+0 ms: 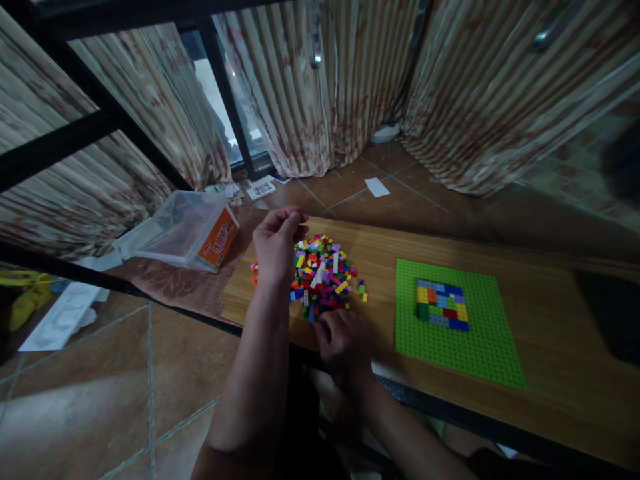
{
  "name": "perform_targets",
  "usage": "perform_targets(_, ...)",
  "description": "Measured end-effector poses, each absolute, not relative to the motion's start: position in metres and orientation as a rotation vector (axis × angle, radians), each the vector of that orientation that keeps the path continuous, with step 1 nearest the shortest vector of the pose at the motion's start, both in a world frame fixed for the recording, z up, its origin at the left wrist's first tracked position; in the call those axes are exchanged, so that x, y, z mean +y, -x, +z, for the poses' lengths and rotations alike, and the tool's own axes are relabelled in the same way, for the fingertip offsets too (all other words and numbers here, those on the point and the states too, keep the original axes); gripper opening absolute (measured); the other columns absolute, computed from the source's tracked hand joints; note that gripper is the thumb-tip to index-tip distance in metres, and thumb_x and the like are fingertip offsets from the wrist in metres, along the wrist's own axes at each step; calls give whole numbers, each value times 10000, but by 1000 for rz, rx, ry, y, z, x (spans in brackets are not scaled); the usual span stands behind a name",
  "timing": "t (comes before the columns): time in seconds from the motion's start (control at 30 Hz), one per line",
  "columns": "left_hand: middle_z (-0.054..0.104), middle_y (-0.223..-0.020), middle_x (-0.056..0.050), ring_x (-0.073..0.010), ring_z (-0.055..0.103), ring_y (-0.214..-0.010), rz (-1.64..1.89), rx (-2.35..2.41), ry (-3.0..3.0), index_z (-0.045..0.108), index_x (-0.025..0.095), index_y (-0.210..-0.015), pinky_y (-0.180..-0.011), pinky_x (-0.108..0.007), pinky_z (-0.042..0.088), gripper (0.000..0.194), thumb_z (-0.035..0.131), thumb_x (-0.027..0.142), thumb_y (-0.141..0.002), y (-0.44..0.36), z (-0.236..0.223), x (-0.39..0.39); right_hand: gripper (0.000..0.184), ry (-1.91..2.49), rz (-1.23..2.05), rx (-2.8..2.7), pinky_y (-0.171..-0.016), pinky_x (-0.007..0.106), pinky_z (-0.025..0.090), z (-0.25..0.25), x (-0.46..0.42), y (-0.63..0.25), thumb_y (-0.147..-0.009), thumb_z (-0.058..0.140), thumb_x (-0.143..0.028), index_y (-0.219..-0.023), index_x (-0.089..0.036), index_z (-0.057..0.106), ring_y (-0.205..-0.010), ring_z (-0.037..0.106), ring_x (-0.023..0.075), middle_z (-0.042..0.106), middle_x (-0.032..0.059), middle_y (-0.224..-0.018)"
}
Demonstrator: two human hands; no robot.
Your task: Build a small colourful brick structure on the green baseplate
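A heap of small toy building bricks (pixel 325 270) in many colours lies on the wooden table. Above its far left side is my left hand (pixel 277 243), thumb and fingers pinched together; whatever they may hold is too small or hidden. My right hand (pixel 345 340) rests at the heap's near edge with curled fingers, which touch or nearly touch the bricks, and their tips are partly hidden. To the right lies a green studded baseplate (pixel 457 353), bearing a roughly square patch of joined bricks (pixel 443 305) in blue, grey, yellow, red, orange and green.
A clear plastic box (pixel 170 230) with an orange label stands left of the heap on a brown cloth (pixel 165 283). A dark flat object (pixel 607 310) lies at the table's right end. Curtains (pixel 370 80) hang beyond the table (pixel 380 243), and papers (pixel 377 187) lie on the tiled floor.
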State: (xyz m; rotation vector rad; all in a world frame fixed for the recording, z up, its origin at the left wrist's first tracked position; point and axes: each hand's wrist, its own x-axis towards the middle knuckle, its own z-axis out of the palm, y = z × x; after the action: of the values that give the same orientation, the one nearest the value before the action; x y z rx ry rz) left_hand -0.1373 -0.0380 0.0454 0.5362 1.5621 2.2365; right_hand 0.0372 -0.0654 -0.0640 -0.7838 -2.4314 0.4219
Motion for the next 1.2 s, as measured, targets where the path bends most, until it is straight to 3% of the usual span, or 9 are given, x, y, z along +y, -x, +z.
perform_targets(0.67,674,-711,-8,-61,572,-535,2156,1594,-514,677,177,-739,-536,-178,468,55,721,203,-717,128,47,-33,188,870,587,-2279,-782,354,454,-60,-12,-92,-943,490,-231,-897,-220,672,-845,601,201,692,49,-872)
perform_targets(1.2,675,-711,-11,-63,580,-559,2182,1542,-535,680,170,-759,-572,-181,491,20,679,179,-741,128,46,-35,230,912,560,-2417,-875,421,458,-48,17,-87,-911,502,-251,-1058,-208,674,-956,601,249,692,83,-979)
